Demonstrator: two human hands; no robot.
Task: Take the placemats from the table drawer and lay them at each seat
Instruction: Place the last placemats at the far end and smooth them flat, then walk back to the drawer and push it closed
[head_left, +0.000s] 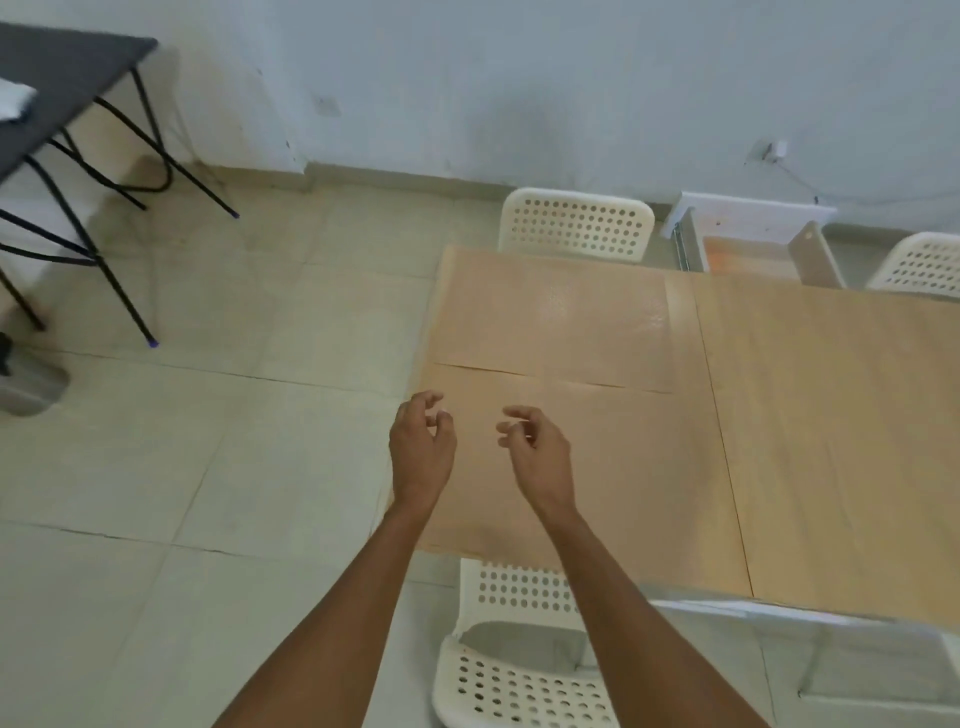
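Two tan placemats lie on the left end of the wooden table (831, 415). The far placemat (556, 317) sits before the far white chair, the near placemat (623, 478) before the near chair. They meet along a seam across the table. My left hand (422, 449) hovers over the near placemat's left edge, fingers loosely curled and holding nothing. My right hand (537, 449) hangs over the same placemat, fingers apart and empty. On the table's far side the white drawer (753, 239) stands pulled out, with a tan sheet leaning inside it.
A white perforated chair (576, 226) stands at the far side, another (919, 265) at far right, and one (519, 670) just below my arms. A black folding table (57, 88) stands at upper left on the tiled floor. A grey object (28, 387) sits at the left edge.
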